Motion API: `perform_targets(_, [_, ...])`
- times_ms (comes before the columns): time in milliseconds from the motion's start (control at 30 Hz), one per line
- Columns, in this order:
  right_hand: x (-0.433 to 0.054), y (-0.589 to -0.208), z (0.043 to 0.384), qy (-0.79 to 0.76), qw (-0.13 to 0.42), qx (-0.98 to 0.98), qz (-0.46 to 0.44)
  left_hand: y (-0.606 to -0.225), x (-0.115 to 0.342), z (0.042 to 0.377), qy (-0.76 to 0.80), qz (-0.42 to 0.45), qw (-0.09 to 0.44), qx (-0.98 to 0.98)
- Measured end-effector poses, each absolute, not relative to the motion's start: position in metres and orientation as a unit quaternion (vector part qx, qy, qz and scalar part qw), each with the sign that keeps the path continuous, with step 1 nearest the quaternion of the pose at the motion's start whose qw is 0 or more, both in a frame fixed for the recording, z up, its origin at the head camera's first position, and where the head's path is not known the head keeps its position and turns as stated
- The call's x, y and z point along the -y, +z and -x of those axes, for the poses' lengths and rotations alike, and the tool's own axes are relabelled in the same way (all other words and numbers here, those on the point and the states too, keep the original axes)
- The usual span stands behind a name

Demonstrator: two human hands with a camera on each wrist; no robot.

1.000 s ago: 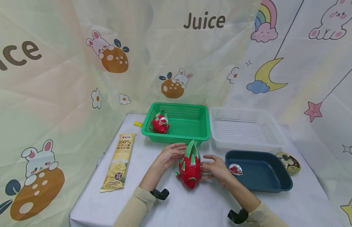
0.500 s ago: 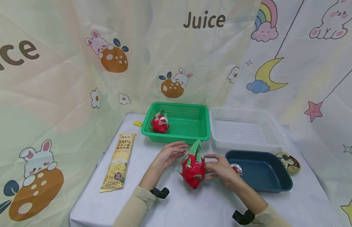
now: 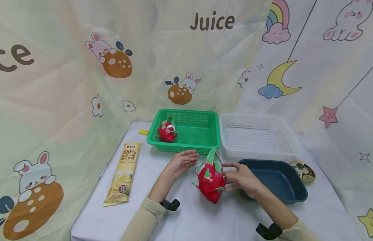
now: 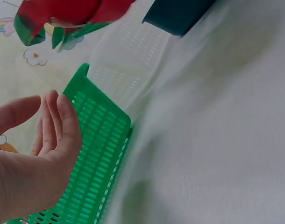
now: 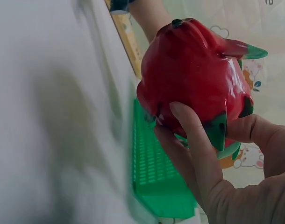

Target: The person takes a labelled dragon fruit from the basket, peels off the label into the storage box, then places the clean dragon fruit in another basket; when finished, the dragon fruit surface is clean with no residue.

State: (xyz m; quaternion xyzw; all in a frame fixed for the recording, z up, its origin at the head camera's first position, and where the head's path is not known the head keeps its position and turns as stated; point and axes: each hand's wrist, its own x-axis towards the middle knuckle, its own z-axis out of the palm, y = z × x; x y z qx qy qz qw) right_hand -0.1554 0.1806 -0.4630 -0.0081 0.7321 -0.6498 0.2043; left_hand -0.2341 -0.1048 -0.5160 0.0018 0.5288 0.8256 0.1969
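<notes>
A red dragon fruit (image 3: 211,183) with green-tipped scales hangs over the front of the table, its green leaves pointing toward the baskets. My right hand (image 3: 241,179) grips it from the right side. In the right wrist view, fingers (image 5: 196,149) curl against the glossy red skin and the thumb presses near a green scale. My left hand (image 3: 181,164) is apart from the fruit on its left, fingers relaxed, thumb spread in the left wrist view. A second dragon fruit (image 3: 167,132) lies in the left end of the green basket (image 3: 201,147).
A white basket (image 3: 260,152) stands right of the green one. A dark blue tray (image 3: 282,180) sits in front of it, with a round tin (image 3: 303,172) beside it. A pasta packet (image 3: 122,174) lies at left, and a small yellow packet (image 3: 143,132) behind it.
My right hand has carried the dragon fruit to the right, away from my left hand, and the fruit has tilted. My right hand now covers the sticker on the blue tray. The left hand barely moves.
</notes>
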Motion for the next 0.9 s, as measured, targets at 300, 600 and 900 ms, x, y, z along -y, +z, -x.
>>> perform_targets(300, [-0.205,-0.433,0.172,-0.641,0.191,-0.744,0.007,-0.511,0.095,0.236,0.831,0.004,0.204,-0.518])
perform_targets(600, [-0.238,-0.410,0.199,-0.652,0.192,-0.733,0.012,-0.505,0.070,0.234,0.853,0.014,0.221,-0.472])
perform_targets(900, [-0.261,-0.390,0.231,-0.635,0.186,-0.750,-0.008,-0.502,0.044,0.231,0.878,0.010,0.263,-0.399])
